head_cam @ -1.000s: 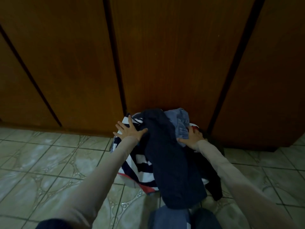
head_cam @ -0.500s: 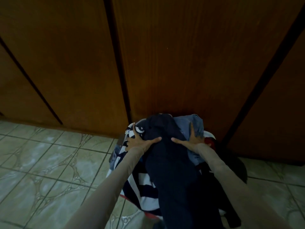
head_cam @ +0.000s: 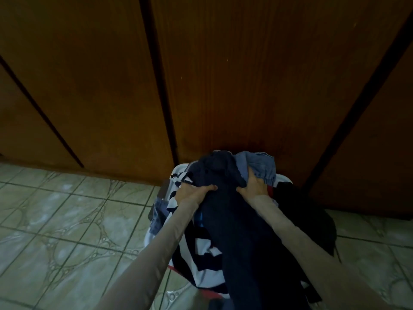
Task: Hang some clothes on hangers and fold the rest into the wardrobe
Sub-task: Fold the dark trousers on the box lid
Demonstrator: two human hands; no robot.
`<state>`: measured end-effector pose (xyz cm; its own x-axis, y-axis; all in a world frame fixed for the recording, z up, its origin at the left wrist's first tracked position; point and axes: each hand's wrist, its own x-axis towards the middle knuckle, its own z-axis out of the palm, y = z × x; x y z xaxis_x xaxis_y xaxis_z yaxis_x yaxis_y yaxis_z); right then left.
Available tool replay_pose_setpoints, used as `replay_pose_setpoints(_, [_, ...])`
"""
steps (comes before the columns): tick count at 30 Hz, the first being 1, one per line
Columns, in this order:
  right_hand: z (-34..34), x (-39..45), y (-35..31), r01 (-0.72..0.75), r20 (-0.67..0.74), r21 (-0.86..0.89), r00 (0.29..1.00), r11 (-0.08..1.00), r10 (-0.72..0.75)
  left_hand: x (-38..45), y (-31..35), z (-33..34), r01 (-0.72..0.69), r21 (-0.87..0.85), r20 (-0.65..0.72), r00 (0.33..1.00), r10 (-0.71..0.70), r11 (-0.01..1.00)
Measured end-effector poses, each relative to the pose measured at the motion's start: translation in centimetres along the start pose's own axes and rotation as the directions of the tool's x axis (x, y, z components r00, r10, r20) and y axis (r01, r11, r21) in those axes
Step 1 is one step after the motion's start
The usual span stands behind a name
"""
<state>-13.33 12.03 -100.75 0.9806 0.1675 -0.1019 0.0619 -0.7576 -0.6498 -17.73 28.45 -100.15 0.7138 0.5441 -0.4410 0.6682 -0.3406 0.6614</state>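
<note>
Both hands, left hand & right hand, fingers clenched on long dark navy garment, prob. to lift it off laundry pile.

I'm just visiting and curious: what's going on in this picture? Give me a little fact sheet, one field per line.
setting: tiled floor in front of closed wooden wardrobe doors
clothes: a heap in a white basket by the doors
top item: dark navy garment
also in the heap: striped garment, light blue garment, black garment
left hand: grips the dark navy garment
right hand: grips it too
hangers: none in view
</note>
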Motion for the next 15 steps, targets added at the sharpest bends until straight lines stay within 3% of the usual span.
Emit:
replay_pose_setpoints(5, [-3.2, -1.1, 0.0, -0.075, -0.066, 0.125, 0.994, 0.989, 0.083, -2.2, 2.9, 1.3, -0.072, -0.227, 0.013, 0.997, 0.077, 0.971])
replay_pose_setpoints(15, [-13.7, -3.9, 3.4, -0.188, -0.253, 0.217, 0.937, 0.958, 0.241, -9.0, 11.3, 5.9, -0.267, -0.337, 0.085, 0.947, 0.311, 0.903])
